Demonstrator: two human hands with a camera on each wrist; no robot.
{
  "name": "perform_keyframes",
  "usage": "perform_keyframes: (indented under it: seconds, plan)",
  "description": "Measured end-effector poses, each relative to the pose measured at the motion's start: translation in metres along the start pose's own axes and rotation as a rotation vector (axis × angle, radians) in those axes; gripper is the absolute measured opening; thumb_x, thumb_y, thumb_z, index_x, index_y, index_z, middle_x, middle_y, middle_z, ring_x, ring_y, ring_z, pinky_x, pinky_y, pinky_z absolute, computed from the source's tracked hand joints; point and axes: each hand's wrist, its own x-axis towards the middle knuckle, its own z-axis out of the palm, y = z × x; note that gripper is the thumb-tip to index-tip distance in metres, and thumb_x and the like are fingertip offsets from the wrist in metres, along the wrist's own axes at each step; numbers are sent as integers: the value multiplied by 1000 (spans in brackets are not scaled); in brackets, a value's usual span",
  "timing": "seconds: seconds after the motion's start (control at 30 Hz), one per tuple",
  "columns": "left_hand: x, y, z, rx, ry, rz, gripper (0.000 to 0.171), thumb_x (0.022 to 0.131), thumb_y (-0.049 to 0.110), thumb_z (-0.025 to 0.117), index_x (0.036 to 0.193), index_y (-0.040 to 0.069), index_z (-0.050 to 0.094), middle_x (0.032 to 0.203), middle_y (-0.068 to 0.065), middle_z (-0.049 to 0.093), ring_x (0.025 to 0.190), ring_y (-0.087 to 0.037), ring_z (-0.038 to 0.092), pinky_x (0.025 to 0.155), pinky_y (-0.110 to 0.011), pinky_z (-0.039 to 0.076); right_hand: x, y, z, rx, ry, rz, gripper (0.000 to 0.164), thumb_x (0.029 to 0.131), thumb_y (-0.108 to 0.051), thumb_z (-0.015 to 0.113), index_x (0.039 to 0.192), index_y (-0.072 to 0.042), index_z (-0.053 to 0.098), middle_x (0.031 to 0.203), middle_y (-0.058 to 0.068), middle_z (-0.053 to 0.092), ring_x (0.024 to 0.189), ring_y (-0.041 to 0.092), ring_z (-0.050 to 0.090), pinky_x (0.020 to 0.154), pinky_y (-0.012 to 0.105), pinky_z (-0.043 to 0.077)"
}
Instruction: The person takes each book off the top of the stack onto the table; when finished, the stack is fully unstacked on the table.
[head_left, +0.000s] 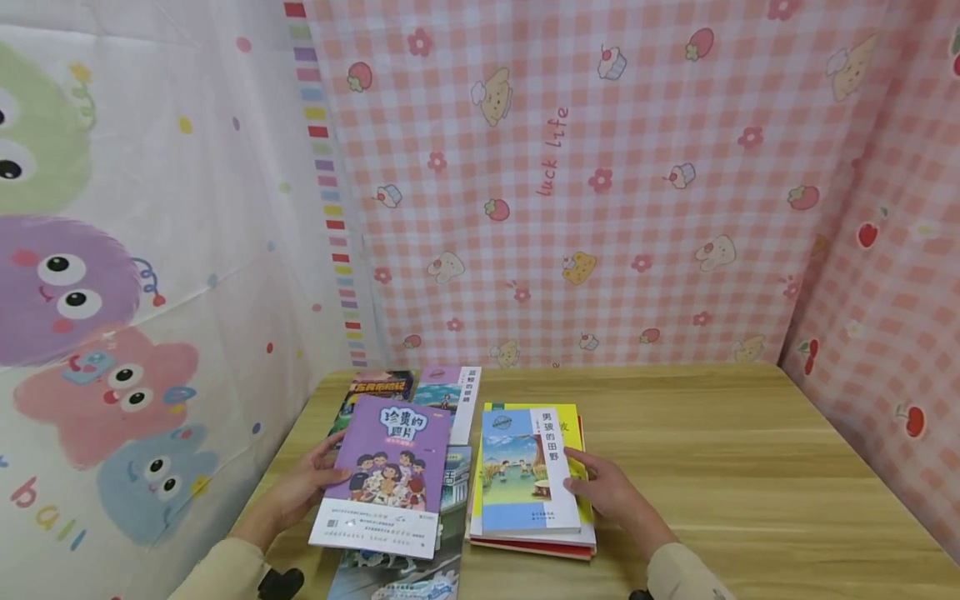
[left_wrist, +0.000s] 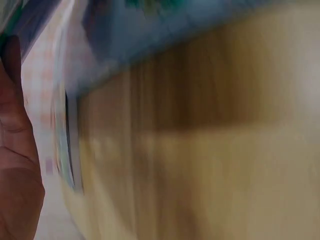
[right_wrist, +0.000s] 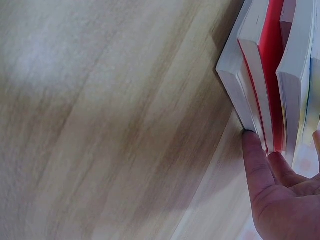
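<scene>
My left hand (head_left: 302, 489) grips a purple picture book (head_left: 390, 475) by its left edge, with the thumb on the cover and the fingers largely hidden beneath. That book is held over other books on the left side of the table. My right hand (head_left: 611, 487) touches the right side of a stack of books, its fingers (right_wrist: 257, 165) against the edges. On top of this stack lies a blue-and-white book (head_left: 517, 475); a yellow book (head_left: 576, 417) and a red one (right_wrist: 272, 65) show below it. The left wrist view is blurred.
Under and behind the purple book are a dark-covered book (head_left: 375, 387), a purple-and-blue book (head_left: 467, 417) and a greyish book (head_left: 446, 533). The wooden table (head_left: 712, 467) meets patterned cloth curtains (head_left: 585, 225) at the back and sides.
</scene>
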Motion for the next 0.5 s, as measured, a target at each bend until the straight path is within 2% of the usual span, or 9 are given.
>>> perform_keyframes:
  seconds: [0.13, 0.2, 0.4, 0.5]
  plan:
    - [-22, -1, -29, -4, 1, -28, 85, 99, 4, 56, 158, 8, -5, 107, -10, 69, 91, -27, 69, 78, -41, 57, 1, 0, 0, 4, -5, 1, 53, 98, -18, 64, 149, -17, 48, 153, 30, 30, 139, 55, 24, 106, 69, 26]
    - [-34, 0, -44, 16, 23, -51, 86, 98, 4, 57, 157, 7, -7, 106, -10, 69, 91, -27, 69, 78, -41, 57, 1, 1, 1, 1, -6, -3, 53, 97, -18, 64, 149, -17, 48, 154, 30, 30, 139, 54, 24, 107, 68, 26]
    - [-62, 0, -78, 164, 134, -150, 91, 95, 8, 63, 157, 2, -4, 109, -11, 67, 91, -28, 67, 79, -44, 55, 3, 0, 1, -22, -1, -9, 54, 97, -17, 65, 148, -16, 48, 153, 30, 30, 139, 54, 25, 108, 67, 25]
    - [-71, -3, -88, 210, 147, -195, 91, 95, 9, 64, 156, 0, -3, 110, -12, 66, 90, -30, 67, 78, -47, 55, 3, 1, 1, -30, 2, -13, 53, 97, -17, 64, 148, -16, 48, 154, 30, 30, 139, 54, 25, 108, 67, 25]
